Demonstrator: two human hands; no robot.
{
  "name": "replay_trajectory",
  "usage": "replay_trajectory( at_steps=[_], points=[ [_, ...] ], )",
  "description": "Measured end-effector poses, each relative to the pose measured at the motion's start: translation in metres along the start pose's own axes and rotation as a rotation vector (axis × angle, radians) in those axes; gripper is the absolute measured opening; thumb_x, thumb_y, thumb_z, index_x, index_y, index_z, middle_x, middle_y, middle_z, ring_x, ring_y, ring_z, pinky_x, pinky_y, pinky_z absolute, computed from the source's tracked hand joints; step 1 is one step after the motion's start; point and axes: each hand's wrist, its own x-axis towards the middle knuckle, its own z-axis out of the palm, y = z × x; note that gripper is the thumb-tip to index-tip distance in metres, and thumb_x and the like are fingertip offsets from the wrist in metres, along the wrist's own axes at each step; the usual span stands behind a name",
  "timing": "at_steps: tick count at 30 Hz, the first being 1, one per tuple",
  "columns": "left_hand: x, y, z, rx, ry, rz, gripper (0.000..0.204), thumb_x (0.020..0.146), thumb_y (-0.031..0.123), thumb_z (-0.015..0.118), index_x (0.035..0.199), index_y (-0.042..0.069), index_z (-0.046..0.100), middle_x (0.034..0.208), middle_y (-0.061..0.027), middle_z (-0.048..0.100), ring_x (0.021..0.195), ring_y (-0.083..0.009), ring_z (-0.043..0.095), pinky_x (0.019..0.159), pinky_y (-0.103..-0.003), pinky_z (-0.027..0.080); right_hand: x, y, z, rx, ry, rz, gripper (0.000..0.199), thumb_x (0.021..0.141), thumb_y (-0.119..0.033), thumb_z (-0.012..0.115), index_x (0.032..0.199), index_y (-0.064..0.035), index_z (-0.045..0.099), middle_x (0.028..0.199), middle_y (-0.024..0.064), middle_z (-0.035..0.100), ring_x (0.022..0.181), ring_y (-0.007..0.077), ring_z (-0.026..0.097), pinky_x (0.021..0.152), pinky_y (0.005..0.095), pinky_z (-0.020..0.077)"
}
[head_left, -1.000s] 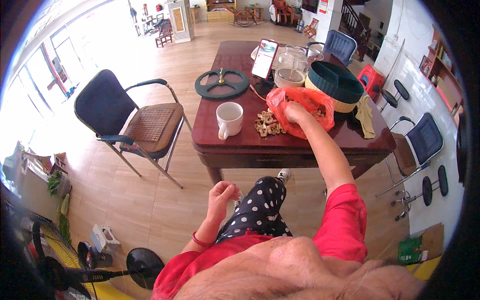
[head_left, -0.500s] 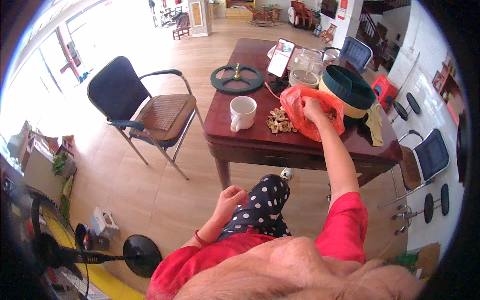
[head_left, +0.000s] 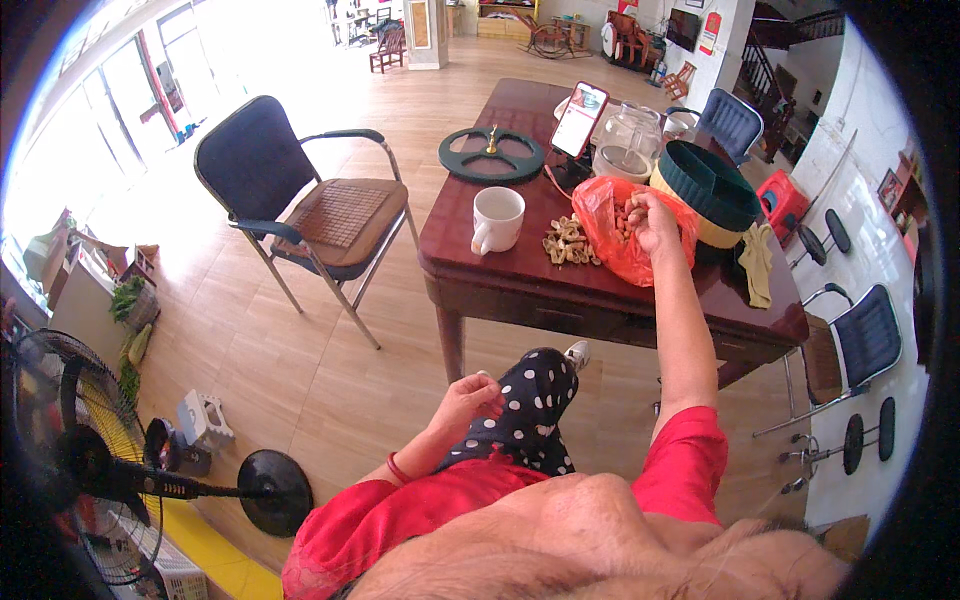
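Right hand, head view: over the open mouth of the red plastic bag, fingers bent with tips drawn close together; can't tell whether anything is pinched. Bag sits near the table's front edge, small brownish nut-like pieces showing inside, beside the fingertips. Pale husks, likely shells, lie heaped just left of the bag; white mug further left. Left hand half-curled by the polka-dot trouser leg, well apart from the bag; its grip is hidden. Step in hand looks like picking from the bag; next move calls for a firm fingertip hold and clearing the floppy rim without dragging it.
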Motion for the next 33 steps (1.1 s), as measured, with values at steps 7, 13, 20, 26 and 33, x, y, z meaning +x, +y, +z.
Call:
replay_trajectory(
  at_steps=[7,13,20,26,33],
  points=[
    [-0.007,-0.003,0.000,0.014,-0.020,-0.018,0.012,0.086,0.015,0.057,0.084,0.003,0.056,0.075,-0.0065,0.059,0.064,-0.0158,0.057,0.059,-0.027,0.048,-0.023,0.003,-0.003,0.601,-0.189,0.145,0.014,0.081,-0.013,0.053,0.084,0.0006,0.056,0.068,0.0041,0.047,0.061,0.0108,0.046,0.041,0.0170,0.0320],
    [-0.011,-0.001,-0.002,0.035,-0.021,0.003,0.015,0.088,0.018,0.056,0.083,0.004,0.057,0.073,-0.0045,0.061,0.064,-0.0134,0.058,0.059,-0.025,0.048,-0.102,0.022,0.041,0.692,-0.224,0.213,0.014,0.083,-0.019,0.054,0.084,-0.0063,0.058,0.068,-0.0014,0.050,0.053,0.0069,0.043,0.040,0.0169,0.0304],
    [-0.001,0.018,0.007,0.107,0.052,0.260,0.018,0.086,0.018,0.060,0.090,0.000,0.057,0.073,-0.0041,0.060,0.063,-0.0114,0.056,0.059,-0.025,0.047,-0.211,0.132,0.044,0.603,-0.373,0.578,0.013,0.082,-0.022,0.055,0.085,-0.0101,0.057,0.063,-0.0035,0.042,0.050,0.0058,0.038,0.040,0.0182,0.0311],
    [0.002,0.017,0.011,0.325,0.061,0.355,0.018,0.083,0.011,0.063,0.095,-0.001,0.059,0.077,-0.0030,0.061,0.068,-0.0091,0.056,0.062,-0.023,0.047,-0.260,0.179,0.044,0.439,-0.284,0.630,0.014,0.084,-0.023,0.052,0.088,-0.0091,0.052,0.063,-0.0005,0.045,0.047,0.0077,0.039,0.038,0.0199,0.0292],
    [-0.001,0.008,0.019,0.282,-0.003,0.364,0.012,0.080,0.007,0.064,0.088,-0.001,0.059,0.078,-0.0019,0.061,0.073,-0.0082,0.057,0.065,-0.022,0.048,-0.279,0.185,0.040,0.288,-0.209,0.515,0.014,0.086,-0.022,0.049,0.086,-0.0092,0.052,0.061,0.0003,0.050,0.043,0.0086,0.040,0.036,0.0200,0.0282]
  ],
)
